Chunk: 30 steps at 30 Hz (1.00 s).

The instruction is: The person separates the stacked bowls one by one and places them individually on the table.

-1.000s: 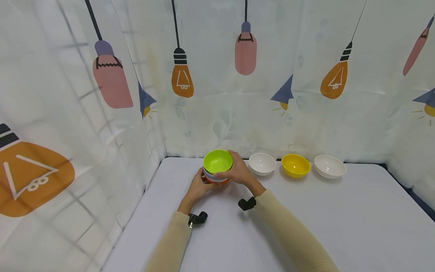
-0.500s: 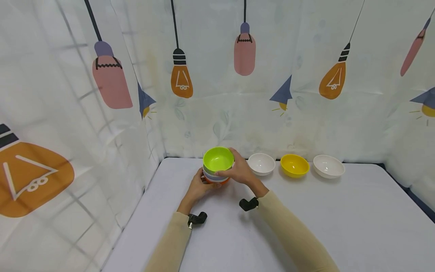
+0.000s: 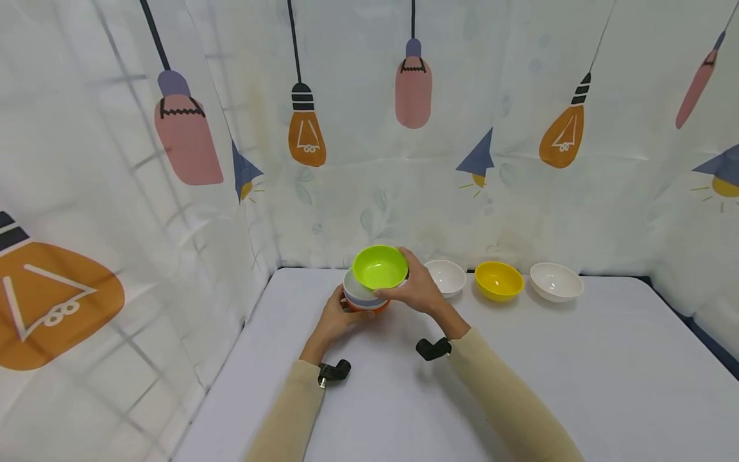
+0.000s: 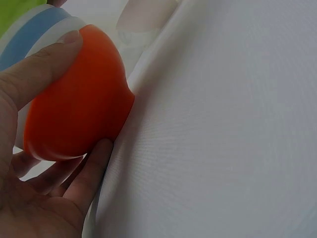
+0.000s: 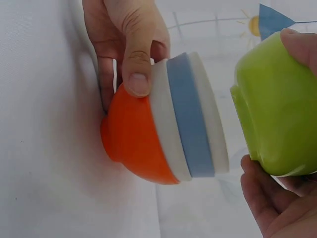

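Note:
My right hand (image 3: 421, 287) holds a lime-green bowl (image 3: 379, 268) by its sides, thumb at the near side. In the right wrist view a gap shows between its foot and the stack below. That stack has an orange bowl (image 5: 131, 139) at the bottom, then a white bowl (image 5: 162, 116), a light blue band (image 5: 190, 119) and a white rim (image 5: 210, 111). Curled round the orange bowl, with the thumb on its upper side, is my left hand (image 3: 335, 319). The left wrist view shows the orange bowl's foot (image 4: 126, 109) right at the white tabletop.
To the right along the back edge stand a white bowl (image 3: 446, 277), a yellow bowl (image 3: 499, 281) and another white bowl (image 3: 557, 282). Lamp-printed curtains (image 3: 358, 205) rise behind and at both sides of the white table (image 3: 554, 372).
The green bowl has left the top of the stack, moving up and to the right with my right hand. My left hand and the stack stay in place.

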### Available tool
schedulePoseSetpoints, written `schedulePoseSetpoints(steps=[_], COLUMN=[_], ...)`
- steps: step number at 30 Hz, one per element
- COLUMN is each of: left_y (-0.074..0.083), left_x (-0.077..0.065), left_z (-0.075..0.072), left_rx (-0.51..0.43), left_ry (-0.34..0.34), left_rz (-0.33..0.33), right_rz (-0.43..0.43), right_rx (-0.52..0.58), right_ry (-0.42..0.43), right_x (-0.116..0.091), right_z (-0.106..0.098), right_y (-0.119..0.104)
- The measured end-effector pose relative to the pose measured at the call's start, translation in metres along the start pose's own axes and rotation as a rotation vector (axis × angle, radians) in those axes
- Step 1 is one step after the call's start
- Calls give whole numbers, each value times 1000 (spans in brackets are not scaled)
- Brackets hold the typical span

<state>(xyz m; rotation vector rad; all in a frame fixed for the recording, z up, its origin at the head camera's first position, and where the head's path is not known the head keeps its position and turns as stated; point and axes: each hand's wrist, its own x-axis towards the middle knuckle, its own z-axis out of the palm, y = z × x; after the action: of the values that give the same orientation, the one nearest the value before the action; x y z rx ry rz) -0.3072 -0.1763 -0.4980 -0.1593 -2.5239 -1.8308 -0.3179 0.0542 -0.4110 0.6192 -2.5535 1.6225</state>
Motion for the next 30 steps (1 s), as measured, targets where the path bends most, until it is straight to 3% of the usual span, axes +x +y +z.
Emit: schedulePoseSetpoints(steps=[11, 30], left_y=[-2, 1], left_x=[3, 2], left_z=[1, 1], left_rx=[37, 4], left_ry=[15, 9], left_rz=[-10, -13], right_rz=[46, 112], right_rx=[3, -54], right_ry=[4, 36], right_x=[-17, -56], right_z=[-25, -60], right_y=[10, 36])
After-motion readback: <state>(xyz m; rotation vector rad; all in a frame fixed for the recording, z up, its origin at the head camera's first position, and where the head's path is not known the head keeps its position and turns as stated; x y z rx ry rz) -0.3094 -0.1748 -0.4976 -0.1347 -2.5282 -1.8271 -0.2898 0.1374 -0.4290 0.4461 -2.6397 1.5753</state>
